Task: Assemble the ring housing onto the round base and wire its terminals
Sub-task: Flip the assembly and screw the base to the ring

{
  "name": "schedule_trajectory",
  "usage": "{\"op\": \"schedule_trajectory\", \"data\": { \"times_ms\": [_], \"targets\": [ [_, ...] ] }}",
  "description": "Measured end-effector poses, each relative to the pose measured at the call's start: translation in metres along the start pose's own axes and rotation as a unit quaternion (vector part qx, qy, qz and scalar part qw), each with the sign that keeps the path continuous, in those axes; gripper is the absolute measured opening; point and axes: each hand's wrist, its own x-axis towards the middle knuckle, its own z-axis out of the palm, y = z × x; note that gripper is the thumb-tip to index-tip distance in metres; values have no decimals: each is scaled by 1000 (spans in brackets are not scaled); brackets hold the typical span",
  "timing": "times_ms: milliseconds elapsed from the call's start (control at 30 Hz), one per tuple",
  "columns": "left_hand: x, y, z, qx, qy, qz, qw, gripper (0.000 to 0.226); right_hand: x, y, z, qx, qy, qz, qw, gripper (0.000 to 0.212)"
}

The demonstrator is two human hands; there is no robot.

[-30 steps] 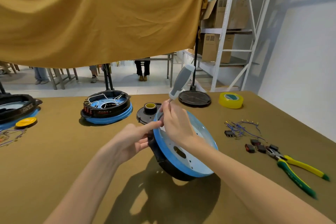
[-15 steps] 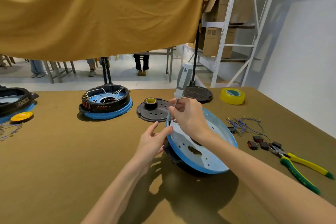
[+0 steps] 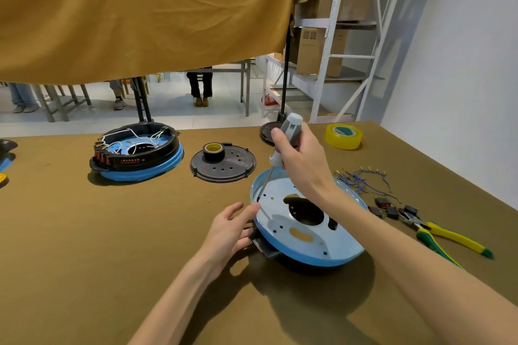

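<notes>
A blue round base (image 3: 314, 244) lies upside down and tilted on the table, with the black ring housing (image 3: 265, 248) showing under its left edge. My right hand (image 3: 301, 161) grips a grey-handled screwdriver (image 3: 288, 131); its shaft points down to a hole near the base's left rim. My left hand (image 3: 229, 232) holds the base's left edge, fingers under the black housing and thumb on the rim. Blue wires with terminals (image 3: 361, 179) lie to the right.
An assembled blue-and-black unit (image 3: 137, 151) sits at the back left. A black perforated disc (image 3: 224, 168) carries a small tape roll (image 3: 213, 150). Yellow tape (image 3: 343, 136), black connectors (image 3: 386, 209) and yellow-green pliers (image 3: 445, 238) lie on the right. A cloth hangs overhead.
The base has tipped from nearly upright to lying flatter. My right hand slid up from the shaft to the screwdriver handle, and my left hand moved down to the left rim.
</notes>
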Motion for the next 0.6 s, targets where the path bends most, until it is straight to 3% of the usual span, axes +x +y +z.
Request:
{"op": "schedule_trajectory", "data": {
  "times_ms": [100,233,300,467,533,600],
  "targets": [
    [9,-4,-7,-17,-25,-11,999,92,10,-3,-11,-27,8,-54,998,13],
    [22,-13,-14,-32,-50,-26,998,86,21,-8,-22,-148,-42,-144,978,23],
    [27,-16,-16,-38,-62,-28,997,81,29,-13,-24,-214,-86,-137,963,21],
    [33,-21,-18,-45,-84,-38,995,75,62,-41,-39,-305,-273,-8,912,28],
    [34,-21,-20,-52,-91,-44,994,73,63,-48,-37,-359,-272,-43,892,25],
    [34,-21,-20,-57,-91,-45,993,73,61,-51,-32,-430,-248,-82,864,41]
  ]
}}
